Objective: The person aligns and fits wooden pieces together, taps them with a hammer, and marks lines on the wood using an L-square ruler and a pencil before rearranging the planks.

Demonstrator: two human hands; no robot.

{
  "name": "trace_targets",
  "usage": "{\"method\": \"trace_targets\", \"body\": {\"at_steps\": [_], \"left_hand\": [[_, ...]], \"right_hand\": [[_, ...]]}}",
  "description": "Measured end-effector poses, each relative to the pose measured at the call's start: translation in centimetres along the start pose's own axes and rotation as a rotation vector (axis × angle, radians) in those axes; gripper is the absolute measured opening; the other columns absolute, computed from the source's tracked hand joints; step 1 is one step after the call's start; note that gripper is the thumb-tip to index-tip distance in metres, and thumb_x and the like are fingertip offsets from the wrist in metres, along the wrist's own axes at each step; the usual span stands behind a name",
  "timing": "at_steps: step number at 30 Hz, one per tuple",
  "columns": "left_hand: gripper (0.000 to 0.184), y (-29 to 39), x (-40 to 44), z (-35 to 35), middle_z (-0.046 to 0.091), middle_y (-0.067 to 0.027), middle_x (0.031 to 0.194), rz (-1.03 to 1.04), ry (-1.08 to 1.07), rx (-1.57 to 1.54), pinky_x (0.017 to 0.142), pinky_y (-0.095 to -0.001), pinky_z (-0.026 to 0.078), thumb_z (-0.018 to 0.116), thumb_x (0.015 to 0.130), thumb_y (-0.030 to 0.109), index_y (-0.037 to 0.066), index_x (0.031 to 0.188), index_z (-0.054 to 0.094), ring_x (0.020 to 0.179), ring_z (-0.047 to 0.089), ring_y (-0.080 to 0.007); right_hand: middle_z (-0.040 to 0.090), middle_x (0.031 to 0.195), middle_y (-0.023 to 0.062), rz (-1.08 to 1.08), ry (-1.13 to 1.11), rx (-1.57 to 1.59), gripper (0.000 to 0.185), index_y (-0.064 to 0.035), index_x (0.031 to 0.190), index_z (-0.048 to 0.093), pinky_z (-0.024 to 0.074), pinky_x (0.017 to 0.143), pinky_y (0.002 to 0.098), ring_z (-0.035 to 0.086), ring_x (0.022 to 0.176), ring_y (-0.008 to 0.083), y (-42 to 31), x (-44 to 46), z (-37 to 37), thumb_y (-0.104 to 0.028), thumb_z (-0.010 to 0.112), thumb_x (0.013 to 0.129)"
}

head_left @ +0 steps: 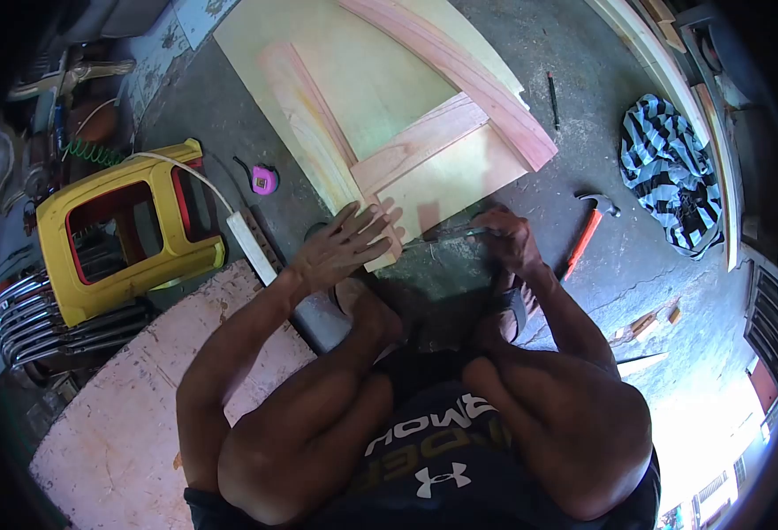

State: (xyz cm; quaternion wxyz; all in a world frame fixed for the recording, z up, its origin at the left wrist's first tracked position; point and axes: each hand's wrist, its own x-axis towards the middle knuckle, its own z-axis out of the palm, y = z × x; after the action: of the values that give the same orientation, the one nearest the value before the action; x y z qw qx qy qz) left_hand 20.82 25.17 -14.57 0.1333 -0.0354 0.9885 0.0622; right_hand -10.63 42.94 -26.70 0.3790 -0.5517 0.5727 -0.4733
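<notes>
My left hand (343, 246) lies open, fingers spread, on the lower end of a pale wooden frame strip (311, 115). My right hand (507, 238) is closed around one end of a thin, dark, rod-like tool (446, 237), whose kind I cannot make out. The tool's other end points left, toward the strip's end, close to the frame's near edge. A wooden crosspiece (424, 141) joins the left strip to a wider, slanting board (459, 66). These pieces lie over a pale plywood sheet (380, 66) on the floor.
A claw hammer (583, 238) lies right of my right hand. Beyond it is a checked cloth (671, 172). A black pencil-like stick (554, 99) rests farther up. On the left are a pink tape measure (264, 180), a power strip (252, 243) and a yellow cab-shaped frame (110, 212).
</notes>
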Motion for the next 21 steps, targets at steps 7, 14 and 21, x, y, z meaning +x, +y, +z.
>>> {"method": "trace_targets", "body": {"at_steps": [7,14,21], "left_hand": [[0.033,-2.2,4.4,1.3,0.058,0.0012,0.127,0.339,-0.097,0.359,0.128,-0.0541,0.02,0.057,0.093,0.02,0.016,0.126,0.056,0.141,0.046,-0.0188],[0.028,-2.9,6.4,1.7,0.059,-0.0076,0.108,0.4,-0.25,0.102,0.112,-0.0516,0.037,0.061,0.086,0.019,0.008,0.112,0.058,0.116,0.057,-0.0276],[0.035,-0.6,20.3,-0.6,0.057,-0.0136,0.104,0.182,-0.041,0.066,0.088,-0.0481,0.042,0.068,0.077,0.017,0.002,0.107,0.057,0.103,0.058,-0.0294]], "right_hand": [[0.073,0.094,0.0077,0.476,0.113,0.208,0.021,-0.0027,0.106,0.077,0.0533,0.081,0.0286,0.069,0.09,0.0146,-3.1,-3.6,-3.2,-0.01,0.082,0.087],[0.075,0.096,0.0025,0.686,0.474,0.386,0.024,-0.001,0.108,0.076,0.0535,0.084,0.0268,0.067,0.089,0.0098,-6.5,-4.8,-5.8,-0.012,0.083,0.088],[0.074,0.091,0.0028,0.621,0.733,0.457,0.022,0.0004,0.108,0.076,0.0519,0.077,0.0268,0.064,0.08,0.0101,-7.0,-7.3,-8.8,-0.013,0.079,0.091]]}}
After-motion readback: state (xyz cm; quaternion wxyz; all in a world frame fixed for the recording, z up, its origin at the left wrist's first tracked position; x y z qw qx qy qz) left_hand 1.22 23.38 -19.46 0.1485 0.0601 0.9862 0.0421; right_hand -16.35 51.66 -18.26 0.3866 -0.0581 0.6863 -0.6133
